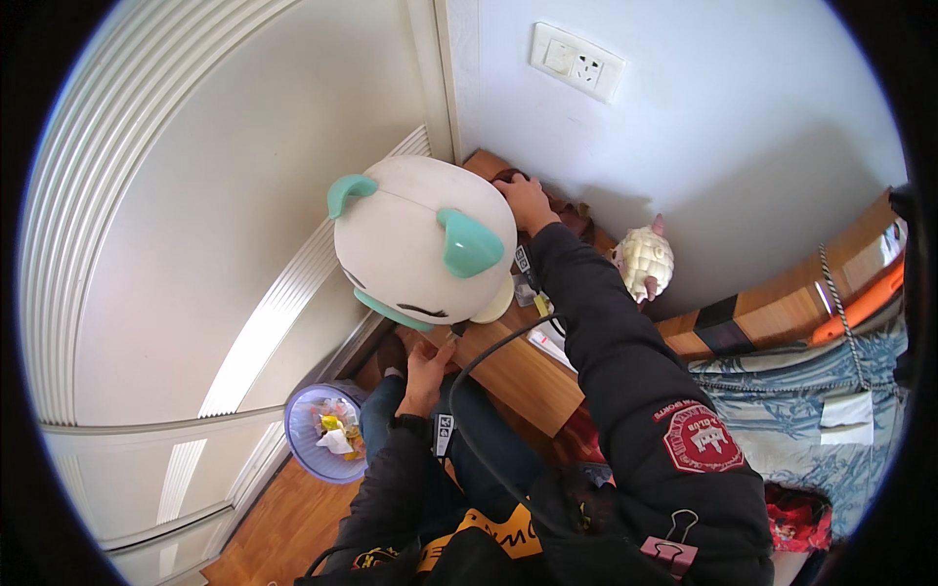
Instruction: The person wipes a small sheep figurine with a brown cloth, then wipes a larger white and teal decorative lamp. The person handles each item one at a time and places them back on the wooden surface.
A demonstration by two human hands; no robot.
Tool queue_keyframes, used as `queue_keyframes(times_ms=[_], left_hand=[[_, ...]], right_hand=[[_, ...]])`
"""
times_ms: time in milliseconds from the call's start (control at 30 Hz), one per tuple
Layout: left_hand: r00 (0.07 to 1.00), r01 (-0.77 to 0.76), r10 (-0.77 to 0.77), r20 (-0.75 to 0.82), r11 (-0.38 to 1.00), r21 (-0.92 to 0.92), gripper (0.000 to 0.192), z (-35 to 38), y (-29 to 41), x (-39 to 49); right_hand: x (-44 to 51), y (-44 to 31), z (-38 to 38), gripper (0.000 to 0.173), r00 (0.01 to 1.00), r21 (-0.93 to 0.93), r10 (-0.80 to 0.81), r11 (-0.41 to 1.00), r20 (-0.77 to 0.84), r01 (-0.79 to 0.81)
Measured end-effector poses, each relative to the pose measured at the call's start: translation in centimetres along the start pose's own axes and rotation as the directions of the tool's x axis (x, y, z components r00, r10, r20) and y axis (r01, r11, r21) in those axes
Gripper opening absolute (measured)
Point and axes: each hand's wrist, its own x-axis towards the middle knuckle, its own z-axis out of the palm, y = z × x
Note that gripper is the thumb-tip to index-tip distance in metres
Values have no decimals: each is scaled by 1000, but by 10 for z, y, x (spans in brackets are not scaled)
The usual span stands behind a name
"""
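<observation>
A large white animal-shaped figure [410, 249] with mint-green ears and closed-eye markings stands on the wooden cabinet top [524, 377]. Below its front edge, my left hand [427, 377] pinches a small black plug-like piece [459, 329] at its fingertips. My right hand [526, 201] reaches to the figure's far right side. Its fingers rest by a dark brown object [507, 176] in the corner, and what they grip is partly hidden behind the figure.
A cream woven figure [646, 258] stands right of my right forearm. A lilac waste bin [297, 432] with wrappers sits by the cream panelled door [198, 220]. A wall socket [577, 62] is above. A black cable [469, 373] hangs across the front. Patterned fabric [769, 410] lies at right.
</observation>
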Motion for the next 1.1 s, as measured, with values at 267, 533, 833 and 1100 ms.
queue_keyframes(times_ms=[267, 533, 833, 1100], left_hand=[[997, -24, 26, -74, 999, 32, 25, -2, -7, -3], [997, -52, 52, -55, 999, -3, 28, -8, -13, 2], [982, 153, -164, -95, 982, -112, 32, 12, -12, -4], [979, 102, -133, -155, 975, -196, 30, 14, -26, -3]], right_hand=[[-57, -3, -3, 50, 995, 29, 100, 995, 13, -100], [-65, -6, -4, 49, 996, -3, 79, 997, -49, -80], [-66, 6, -6, 50, 990, -21, -52, 999, -133, 49], [-69, 9, 0, 32, 946, 3, -236, 970, -224, 243]])
